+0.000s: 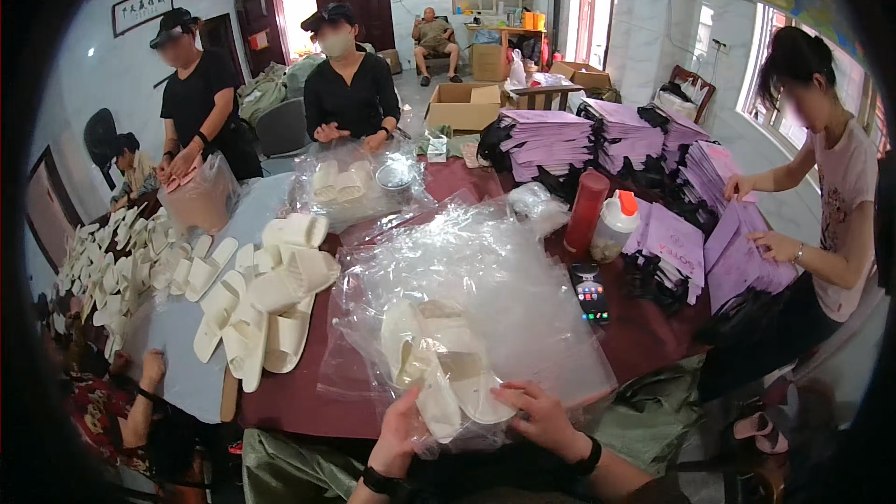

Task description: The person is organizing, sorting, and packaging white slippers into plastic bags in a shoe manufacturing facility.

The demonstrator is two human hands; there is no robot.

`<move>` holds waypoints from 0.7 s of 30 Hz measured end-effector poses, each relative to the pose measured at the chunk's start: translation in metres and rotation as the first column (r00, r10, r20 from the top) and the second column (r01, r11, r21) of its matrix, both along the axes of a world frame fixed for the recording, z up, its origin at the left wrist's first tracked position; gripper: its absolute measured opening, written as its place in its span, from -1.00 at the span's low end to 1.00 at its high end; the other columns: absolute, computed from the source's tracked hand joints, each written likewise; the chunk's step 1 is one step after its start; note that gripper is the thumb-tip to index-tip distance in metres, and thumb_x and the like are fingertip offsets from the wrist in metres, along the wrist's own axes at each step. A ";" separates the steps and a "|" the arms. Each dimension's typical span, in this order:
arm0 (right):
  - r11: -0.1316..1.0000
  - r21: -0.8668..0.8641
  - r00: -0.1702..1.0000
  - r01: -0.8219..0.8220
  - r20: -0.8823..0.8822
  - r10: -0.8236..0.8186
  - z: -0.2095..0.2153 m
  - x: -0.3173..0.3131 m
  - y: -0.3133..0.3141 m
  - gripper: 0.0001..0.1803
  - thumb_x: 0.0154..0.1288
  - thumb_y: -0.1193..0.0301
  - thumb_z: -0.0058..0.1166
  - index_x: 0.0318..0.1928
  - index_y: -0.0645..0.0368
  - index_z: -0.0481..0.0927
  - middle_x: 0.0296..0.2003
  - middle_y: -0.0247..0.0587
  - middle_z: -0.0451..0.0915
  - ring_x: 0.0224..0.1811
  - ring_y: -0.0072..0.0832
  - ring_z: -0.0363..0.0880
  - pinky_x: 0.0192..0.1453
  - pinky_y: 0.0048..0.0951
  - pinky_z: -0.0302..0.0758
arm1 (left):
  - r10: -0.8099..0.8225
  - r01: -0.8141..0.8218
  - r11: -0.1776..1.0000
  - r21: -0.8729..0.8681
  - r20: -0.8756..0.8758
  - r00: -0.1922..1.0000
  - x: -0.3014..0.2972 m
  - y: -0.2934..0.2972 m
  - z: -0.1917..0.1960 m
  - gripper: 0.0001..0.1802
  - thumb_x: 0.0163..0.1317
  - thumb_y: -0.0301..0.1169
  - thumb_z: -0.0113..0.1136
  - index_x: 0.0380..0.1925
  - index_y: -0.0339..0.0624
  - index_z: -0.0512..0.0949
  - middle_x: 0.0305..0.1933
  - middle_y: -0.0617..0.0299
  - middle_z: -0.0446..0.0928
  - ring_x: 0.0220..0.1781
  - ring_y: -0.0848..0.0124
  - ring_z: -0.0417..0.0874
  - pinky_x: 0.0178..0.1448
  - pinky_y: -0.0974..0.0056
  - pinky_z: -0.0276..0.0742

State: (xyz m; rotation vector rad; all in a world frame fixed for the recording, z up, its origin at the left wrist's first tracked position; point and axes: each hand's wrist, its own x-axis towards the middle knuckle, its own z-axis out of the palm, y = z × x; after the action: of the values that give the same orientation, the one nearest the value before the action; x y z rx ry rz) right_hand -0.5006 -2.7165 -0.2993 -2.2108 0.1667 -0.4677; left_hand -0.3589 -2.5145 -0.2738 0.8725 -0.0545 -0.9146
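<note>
A pair of cream slippers (437,399) lies partly inside a clear plastic bag (387,313) at the near edge of the table, one slipper overlapping the other. My left hand (399,431) grips the pair's near left side through or along the film. On the other side, my right hand (543,418) holds the right slipper's near end between thumb and fingers. Under and beyond the pair spreads a stack of flat clear bags (523,294). Several loose cream slippers (294,285) are piled to the left.
A phone (589,293), a red cylinder (586,212) and a bottle with an orange lid (616,224) stand or lie right of the bags. Stacks of purple bags (546,140) fill the right side, where a person handles them. Two people work across the table; more slippers (117,261) heap far left.
</note>
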 end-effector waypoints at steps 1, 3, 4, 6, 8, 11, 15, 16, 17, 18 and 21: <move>0.999 0.023 0.999 -0.037 0.030 0.037 -0.001 0.003 0.006 -0.45 0.04 0.49 0.24 0.14 0.02 0.57 0.05 -0.07 0.52 -0.10 -0.14 0.58 -0.01 -0.25 0.54 | 0.005 -0.005 1.000 0.010 0.008 1.000 -0.004 0.002 -0.006 -0.47 0.41 -0.20 0.00 0.26 -0.27 0.30 0.19 0.06 0.48 0.18 0.18 0.55 0.21 0.04 0.49; 0.996 0.053 0.995 -0.068 0.071 0.064 -0.006 0.011 0.016 -0.48 0.04 0.53 0.21 0.11 0.02 0.60 0.04 -0.05 0.52 -0.08 -0.12 0.58 0.00 -0.25 0.54 | -0.121 0.121 0.993 -0.009 -0.123 0.985 -0.008 0.005 -0.022 -0.44 0.43 -0.15 -0.02 0.29 -0.26 0.28 0.24 0.06 0.45 0.21 0.21 0.52 0.23 0.08 0.48; 0.986 -0.061 0.973 -0.152 0.166 0.160 -0.011 0.016 0.021 -0.50 0.03 0.56 0.18 0.08 0.07 0.61 0.03 -0.05 0.52 -0.07 -0.12 0.57 0.01 -0.25 0.54 | -0.147 0.149 0.989 0.021 -0.080 0.986 -0.014 0.009 -0.021 -0.46 0.44 -0.15 -0.04 0.27 -0.27 0.29 0.22 0.07 0.46 0.19 0.21 0.54 0.24 0.10 0.48; 0.929 -0.178 0.897 -0.324 0.254 0.361 -0.015 0.021 0.024 -0.58 0.08 0.56 0.14 0.03 0.18 0.61 -0.01 -0.03 0.54 0.01 -0.13 0.54 0.08 -0.23 0.49 | -0.149 0.154 0.987 0.048 -0.089 0.985 -0.012 0.011 -0.021 -0.47 0.44 -0.17 -0.03 0.26 -0.29 0.30 0.21 0.06 0.47 0.18 0.21 0.54 0.24 0.11 0.48; 0.903 -0.082 0.871 -0.421 0.241 0.428 0.011 0.017 0.018 -0.61 0.12 0.53 0.15 0.02 0.21 0.61 0.01 -0.04 0.54 0.03 -0.14 0.53 0.13 -0.23 0.46 | -0.092 0.114 0.987 0.115 -0.180 0.979 -0.013 0.008 -0.021 -0.48 0.41 -0.20 0.00 0.22 -0.35 0.33 0.17 0.04 0.51 0.15 0.21 0.57 0.23 0.11 0.49; 0.842 0.027 0.823 -0.539 0.231 0.519 0.029 0.016 -0.012 -0.65 0.20 0.41 0.18 0.01 0.20 0.61 0.05 -0.07 0.55 0.09 -0.16 0.49 0.22 -0.22 0.38 | -0.100 0.103 0.995 0.012 -0.128 0.987 -0.020 0.010 -0.017 -0.48 0.38 -0.21 0.04 0.20 -0.36 0.35 0.15 0.02 0.52 0.14 0.21 0.58 0.21 0.11 0.52; 0.987 0.113 0.968 -0.111 0.238 0.081 0.010 0.048 -0.051 -0.58 0.17 0.28 0.20 0.04 0.16 0.60 0.04 -0.13 0.60 0.16 -0.14 0.45 0.28 -0.18 0.32 | 0.233 -0.245 0.950 0.192 0.083 0.969 -0.039 0.049 0.040 -0.50 0.26 -0.36 0.14 0.19 -0.26 0.37 0.17 -0.03 0.48 0.21 0.15 0.52 0.19 0.06 0.55; 0.987 0.116 0.969 -0.115 0.232 0.086 0.005 0.053 -0.058 -0.58 0.17 0.28 0.20 0.04 0.16 0.60 0.04 -0.13 0.60 0.16 -0.14 0.45 0.28 -0.18 0.32 | 0.205 -0.254 0.967 0.005 0.571 0.795 -0.038 0.075 0.017 -0.44 0.13 -0.56 0.19 0.18 -0.26 0.33 0.26 -0.08 0.37 0.24 0.05 0.47 0.22 -0.03 0.52; 0.996 -0.084 0.976 -0.010 0.217 0.028 -0.001 0.059 -0.064 -0.56 0.15 0.25 0.21 0.04 0.17 0.60 0.04 -0.12 0.59 0.16 -0.11 0.45 0.28 -0.15 0.32 | 0.178 -0.255 0.967 0.022 0.656 0.733 -0.032 0.106 -0.001 -0.34 0.02 -0.72 0.20 0.18 -0.22 0.29 0.32 -0.13 0.28 0.27 -0.02 0.44 0.29 -0.07 0.45; 0.957 -0.282 0.978 0.074 0.208 -0.014 -0.010 0.066 -0.063 -0.53 0.14 0.22 0.23 0.04 0.17 0.59 0.04 -0.12 0.59 0.16 -0.09 0.45 0.28 -0.12 0.32 | 0.295 -0.433 0.901 0.027 0.695 0.656 -0.034 0.134 -0.014 -0.36 0.02 -0.71 0.20 0.17 -0.20 0.30 0.29 -0.17 0.31 0.27 -0.02 0.44 0.30 -0.08 0.45; 0.940 -0.338 0.997 0.053 0.075 -0.029 -0.050 0.073 -0.053 -0.47 0.09 0.20 0.27 0.06 0.19 0.57 0.07 -0.06 0.55 0.16 -0.04 0.43 0.27 -0.07 0.32 | 0.559 -0.563 0.822 0.081 0.071 0.826 -0.047 0.160 0.077 -0.46 0.08 -0.49 0.12 0.13 -0.39 0.39 0.08 -0.07 0.54 0.12 0.13 0.60 0.25 0.10 0.50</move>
State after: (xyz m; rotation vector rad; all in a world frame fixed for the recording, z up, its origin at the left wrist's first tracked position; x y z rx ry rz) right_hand -0.4278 -2.7699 -0.3497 -2.5278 0.1000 -0.6352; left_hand -0.4060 -2.3546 -0.1971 0.9307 0.2061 -0.3405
